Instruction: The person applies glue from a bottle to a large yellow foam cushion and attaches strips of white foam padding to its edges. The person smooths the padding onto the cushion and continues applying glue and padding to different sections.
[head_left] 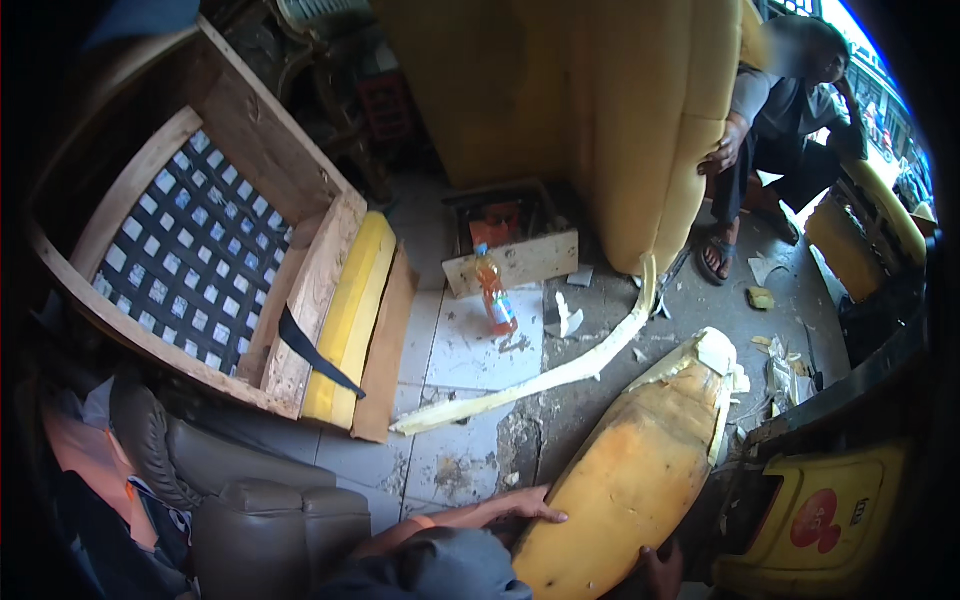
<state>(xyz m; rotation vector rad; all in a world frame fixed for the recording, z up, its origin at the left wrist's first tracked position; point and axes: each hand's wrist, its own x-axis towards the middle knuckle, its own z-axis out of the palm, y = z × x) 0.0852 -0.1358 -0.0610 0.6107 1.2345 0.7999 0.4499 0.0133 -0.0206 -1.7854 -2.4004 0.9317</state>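
A long, rounded yellow foam pad point(625, 460), stained orange-brown, lies slantwise before me with its far end toward the middle of the floor. Pale foam point(715, 352) is wrapped around that far tip and runs ragged down its right edge. My left hand point(535, 504) grips the pad's left edge, thumb on top and other fingers partly hidden. At the near right edge, my right hand point(662, 572) holds the pad from the side; most of its fingers are out of sight. Beyond the pad, a long cream foam strip point(530, 387) curves across the floor.
At left stands a wooden seat frame point(330, 240) with black webbing, beside yellow foam point(350, 320). A drink bottle point(494, 290) stands near a wooden box point(520, 260). A person point(800, 110) sits by a large yellow upholstered piece point(640, 130). Grey padded seating point(265, 520) is near left.
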